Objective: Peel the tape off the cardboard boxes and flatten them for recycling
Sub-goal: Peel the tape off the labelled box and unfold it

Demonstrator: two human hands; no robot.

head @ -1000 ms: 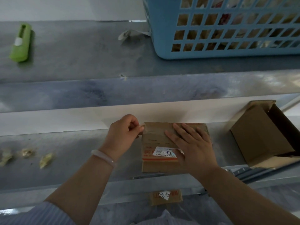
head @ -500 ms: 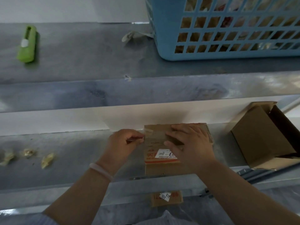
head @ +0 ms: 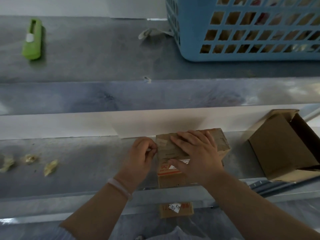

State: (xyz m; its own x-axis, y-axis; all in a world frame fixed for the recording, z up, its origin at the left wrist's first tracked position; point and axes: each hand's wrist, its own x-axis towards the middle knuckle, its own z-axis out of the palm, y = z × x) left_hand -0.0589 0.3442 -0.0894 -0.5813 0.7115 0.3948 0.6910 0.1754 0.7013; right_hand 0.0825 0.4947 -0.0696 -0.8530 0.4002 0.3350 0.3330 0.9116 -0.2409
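Note:
A small closed cardboard box (head: 173,179) with a white label and red print lies on the lower grey shelf. My right hand (head: 195,153) lies flat on top of it with fingers spread, pressing it down. At the box's left edge my left hand (head: 141,153) has curled fingers and pinches a thin strip of clear tape (head: 161,142) that runs onto the box top. A second cardboard box (head: 284,144) lies open on its side at the right.
Several crumpled tape scraps (head: 50,168) lie on the shelf at the left. On the upper shelf are a green box cutter (head: 32,39), a blue slotted basket (head: 251,28) with cardboard inside and a loose tape strip (head: 150,32). Another labelled box (head: 176,208) sits below the shelf edge.
My left hand has dropped a little and closed in on the box's left edge, pinching the tape. My right hand shifted further up the box top, and the view moved slightly.

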